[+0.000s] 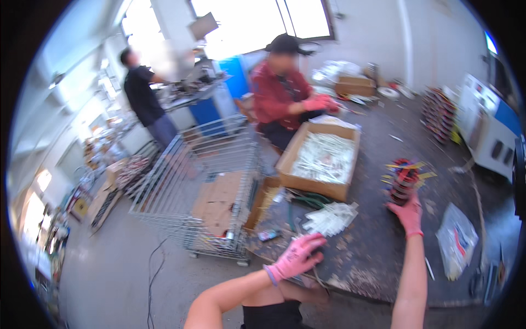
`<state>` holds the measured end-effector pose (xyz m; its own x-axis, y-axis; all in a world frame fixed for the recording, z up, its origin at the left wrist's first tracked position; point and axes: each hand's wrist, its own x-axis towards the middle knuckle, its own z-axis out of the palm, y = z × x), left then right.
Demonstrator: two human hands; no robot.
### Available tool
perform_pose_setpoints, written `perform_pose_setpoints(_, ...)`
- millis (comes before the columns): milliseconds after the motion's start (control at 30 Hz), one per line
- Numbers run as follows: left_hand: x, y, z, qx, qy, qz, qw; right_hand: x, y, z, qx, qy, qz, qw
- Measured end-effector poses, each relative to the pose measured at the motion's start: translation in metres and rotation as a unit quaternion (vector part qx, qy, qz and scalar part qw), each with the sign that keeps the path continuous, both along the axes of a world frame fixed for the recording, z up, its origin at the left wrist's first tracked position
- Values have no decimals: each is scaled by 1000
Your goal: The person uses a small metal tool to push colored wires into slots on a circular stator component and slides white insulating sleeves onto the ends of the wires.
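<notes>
My right hand, in a pink glove, grips the lower part of a dark cylindrical motor part, which looks like a wound core. Red windings show on it, and yellow strips stick out around its top. At the table's near edge my left hand, also gloved in pink, has its fingers apart and nothing visible in them. Just beyond that hand lies a loose pile of white strips. A cardboard box full of similar pale strips stands farther back on the table.
A wire cage cart stands left of the dark table. Across the table sits a person in a red top; another stands far left. A clear plastic bag, a white machine and stacked parts are on the right.
</notes>
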<state>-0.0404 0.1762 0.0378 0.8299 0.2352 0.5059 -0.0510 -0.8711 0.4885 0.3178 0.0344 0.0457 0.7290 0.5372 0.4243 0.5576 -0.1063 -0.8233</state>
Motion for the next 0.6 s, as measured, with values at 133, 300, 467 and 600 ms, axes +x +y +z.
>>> perform_pose_setpoints(133, -9, -1, -13, 9, 11, 53, 998, -17, -5, -26, -18, 48, 95, 994)
perform_pose_setpoints(300, -9, -2, -13, 19, 22, 38, 999, -26, -36, 4, -117, 63, 180, 975)
perform_pose_setpoints(467, -4, -5, -14, 32, 22, 29, 999, -14, -48, 2, -128, 87, 230, 961)
perform_pose_setpoints(600, 1, -9, -16, 34, 15, 27, 999, -1, -64, -10, -205, -24, 112, 972)
